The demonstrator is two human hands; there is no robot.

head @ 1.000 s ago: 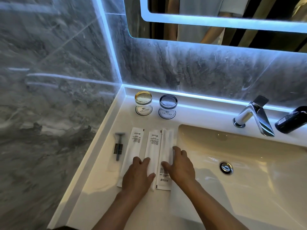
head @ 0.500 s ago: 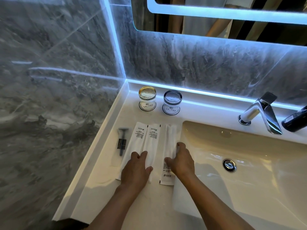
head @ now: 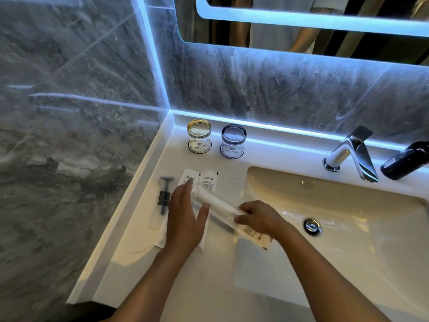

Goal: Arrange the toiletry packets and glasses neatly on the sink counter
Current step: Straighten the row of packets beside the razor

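Observation:
Two long white toiletry packets (head: 209,181) lie side by side on the white sink counter (head: 144,231). My left hand (head: 185,217) rests flat on them, fingers spread. My right hand (head: 260,218) grips a third white packet (head: 220,204), lifted and tilted diagonally across the others. A razor in a clear wrapper (head: 163,196) lies to the left of the packets. At the back stand an amber glass (head: 199,135) and a blue-grey glass (head: 233,140), each upside down on a round coaster.
The basin (head: 348,217) with its drain (head: 312,226) lies right of the packets. A chrome tap (head: 352,152) and a dark bottle (head: 406,160) stand behind it. Marble walls close the left and back; a lit mirror (head: 301,19) hangs above.
My right hand has picked up the rightmost packet and swung it diagonally over the other two. My left hand has slid forward along the two left packets.

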